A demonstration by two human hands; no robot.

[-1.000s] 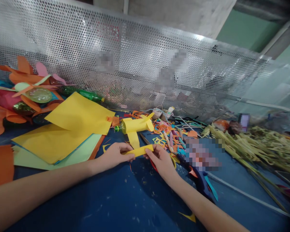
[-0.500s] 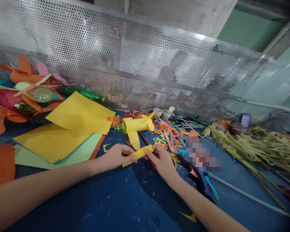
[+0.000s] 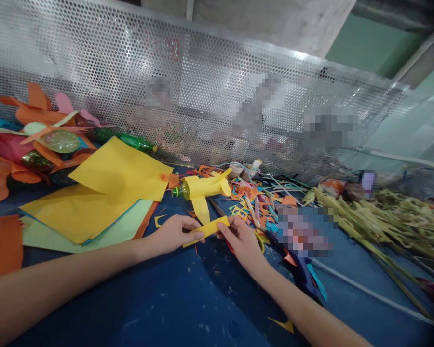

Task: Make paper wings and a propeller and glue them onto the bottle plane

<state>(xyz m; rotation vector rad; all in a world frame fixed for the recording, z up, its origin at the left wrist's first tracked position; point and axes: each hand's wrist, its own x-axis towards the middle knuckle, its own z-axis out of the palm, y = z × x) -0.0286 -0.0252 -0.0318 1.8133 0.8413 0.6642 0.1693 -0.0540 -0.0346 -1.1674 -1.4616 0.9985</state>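
Note:
A narrow yellow paper strip (image 3: pixel 211 227) is stretched between my two hands, just above the blue table (image 3: pixel 159 299). My left hand (image 3: pixel 175 234) pinches its left end between thumb and fingers. At the other end my right hand (image 3: pixel 243 239) grips it, thumb on top. Just beyond lies a green bottle wrapped in yellow paper (image 3: pixel 198 187), with wing and tail shapes, its neck pointing left. Scissors (image 3: pixel 261 241) with red and yellow handles lie partly hidden under my right hand.
Yellow sheets (image 3: pixel 104 193) and pale green paper (image 3: pixel 47 236) lie at left, with orange paper-covered bottles (image 3: pixel 39 115) behind. Colourful scraps (image 3: pixel 255 205), a dark blue tool (image 3: pixel 304 274) and dried husks (image 3: pixel 376 217) lie at right. A perforated metal screen (image 3: pixel 202 91) stands behind.
Both hands stay almost still with the yellow paper strip; its left end appears turned slightly. The things on the table have not moved.

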